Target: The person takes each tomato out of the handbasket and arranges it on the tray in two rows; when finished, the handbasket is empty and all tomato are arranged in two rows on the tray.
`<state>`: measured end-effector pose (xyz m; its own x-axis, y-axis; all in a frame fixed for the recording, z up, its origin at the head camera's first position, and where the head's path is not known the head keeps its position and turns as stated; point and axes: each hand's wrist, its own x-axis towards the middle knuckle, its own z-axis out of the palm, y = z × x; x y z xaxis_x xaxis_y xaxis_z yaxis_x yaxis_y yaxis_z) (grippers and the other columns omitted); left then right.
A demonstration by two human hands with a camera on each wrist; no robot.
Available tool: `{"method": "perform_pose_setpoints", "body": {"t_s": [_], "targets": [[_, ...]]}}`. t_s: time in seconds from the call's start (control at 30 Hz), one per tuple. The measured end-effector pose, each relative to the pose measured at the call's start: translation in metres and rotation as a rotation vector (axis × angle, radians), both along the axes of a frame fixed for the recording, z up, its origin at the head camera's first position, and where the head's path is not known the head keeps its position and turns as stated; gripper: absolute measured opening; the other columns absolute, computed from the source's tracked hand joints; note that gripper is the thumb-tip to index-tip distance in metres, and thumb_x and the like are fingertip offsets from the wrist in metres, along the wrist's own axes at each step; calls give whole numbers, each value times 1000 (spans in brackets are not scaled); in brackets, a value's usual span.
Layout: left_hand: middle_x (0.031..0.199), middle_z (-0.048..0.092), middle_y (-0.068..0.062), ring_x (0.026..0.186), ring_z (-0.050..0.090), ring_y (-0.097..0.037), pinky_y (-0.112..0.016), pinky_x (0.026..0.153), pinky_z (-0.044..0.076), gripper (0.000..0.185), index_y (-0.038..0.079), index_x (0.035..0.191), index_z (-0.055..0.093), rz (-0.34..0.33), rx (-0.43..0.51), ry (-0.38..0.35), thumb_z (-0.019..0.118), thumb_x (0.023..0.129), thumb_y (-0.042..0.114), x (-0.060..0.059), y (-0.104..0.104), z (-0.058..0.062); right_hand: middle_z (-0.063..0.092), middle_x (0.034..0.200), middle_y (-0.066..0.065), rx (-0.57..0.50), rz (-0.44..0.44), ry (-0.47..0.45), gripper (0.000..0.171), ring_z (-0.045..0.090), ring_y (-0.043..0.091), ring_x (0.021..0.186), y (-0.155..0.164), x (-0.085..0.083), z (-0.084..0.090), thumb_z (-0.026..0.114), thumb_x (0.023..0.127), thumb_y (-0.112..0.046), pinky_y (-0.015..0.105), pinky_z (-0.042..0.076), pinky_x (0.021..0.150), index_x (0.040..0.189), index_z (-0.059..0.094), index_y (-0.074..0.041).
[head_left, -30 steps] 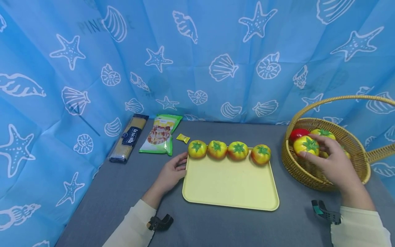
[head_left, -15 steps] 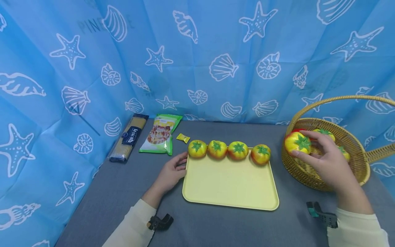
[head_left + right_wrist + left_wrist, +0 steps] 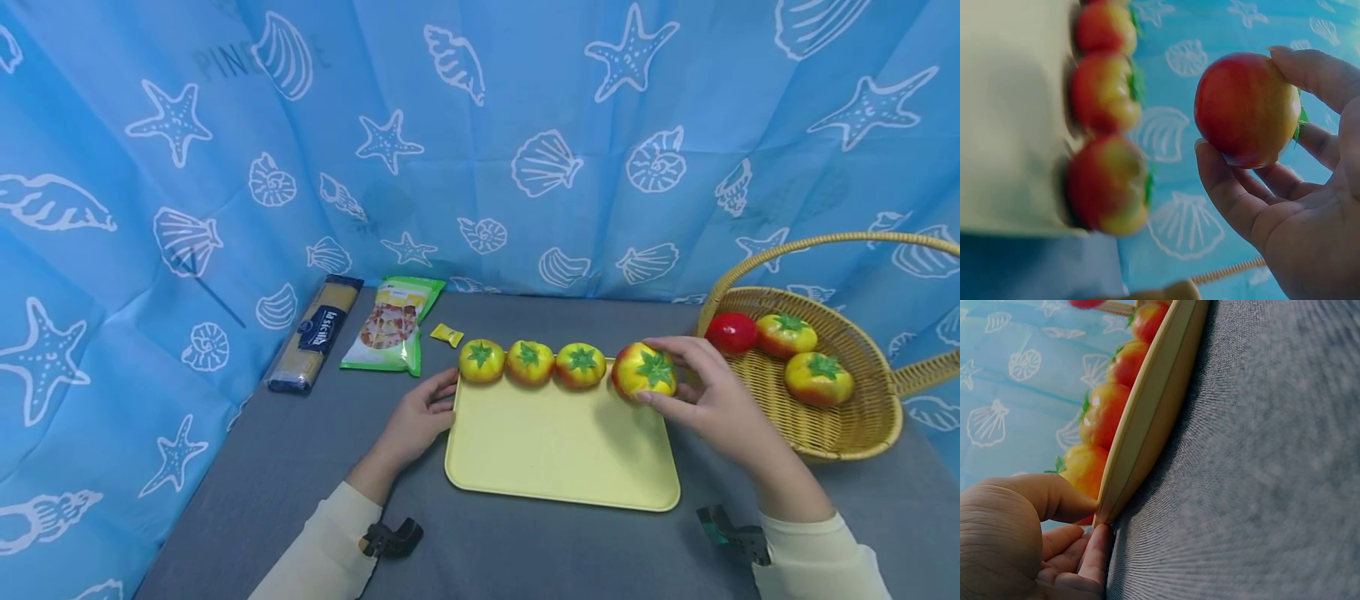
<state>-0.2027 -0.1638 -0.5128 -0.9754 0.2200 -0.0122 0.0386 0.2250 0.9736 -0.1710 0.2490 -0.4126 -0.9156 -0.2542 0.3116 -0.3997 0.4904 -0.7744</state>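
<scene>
My right hand (image 3: 660, 375) grips a yellow-red tomato with a green top (image 3: 639, 367) just above the far right corner of the yellow tray (image 3: 555, 450). In the right wrist view the tomato (image 3: 1241, 119) sits between my thumb and curled fingers (image 3: 1222, 187), clear of the tray. Three tomatoes (image 3: 529, 362) stand in a row along the tray's far edge; a fourth at the right end (image 3: 1109, 184) is hidden behind the held one in the head view. My left hand (image 3: 446, 393) pinches the tray's left rim (image 3: 1147, 406), thumb on top and fingers beneath.
A wicker basket (image 3: 750, 417) with a hoop handle stands at the right, holding a red fruit (image 3: 731, 332) and two tomatoes (image 3: 817, 377). At the far left lie a spaghetti packet (image 3: 315, 333), a snack bag (image 3: 390, 325) and a small yellow sweet (image 3: 446, 335). Blue curtains close in the grey table.
My right hand has lifted one tomato out of the basket and carried it left to the tray's far right corner. The left hand has stayed on the tray's rim.
</scene>
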Motion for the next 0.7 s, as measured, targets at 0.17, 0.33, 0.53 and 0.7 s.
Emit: {"method": "perform_pose_setpoints", "body": {"t_s": [0.17,0.33,0.53,0.7], "targets": [[161,51,-19,137,59,-35,-38,106,57,70,-3,162,46,-5,7,2,65,95,-4,0,0,0,53,139,15,-18,74,4,59,54,21,119,-22,1,-11,87,91,1,20,60,89,144,63,0],[161,51,-18,138,58,-34,-37,106,57,70,-3,162,47,-4,9,1,65,94,-4,0,0,0,54,142,15,6,136,-35,60,57,31,123,-45,2,-24,89,92,-8,35,63,91,146,64,-6],[162,51,-17,138,58,-34,-37,107,56,71,-3,162,46,-6,9,-2,64,94,-5,0,0,0,56,143,11,-7,221,-97,57,56,31,126,-68,3,-40,88,94,-15,41,64,89,146,64,-11],[161,51,-17,138,58,-33,-38,107,56,71,-2,162,46,0,2,-6,64,94,-5,-1,0,-1,55,143,9,9,263,-127,55,56,29,127,-83,2,-50,87,95,-18,40,63,91,145,65,-13]]}}
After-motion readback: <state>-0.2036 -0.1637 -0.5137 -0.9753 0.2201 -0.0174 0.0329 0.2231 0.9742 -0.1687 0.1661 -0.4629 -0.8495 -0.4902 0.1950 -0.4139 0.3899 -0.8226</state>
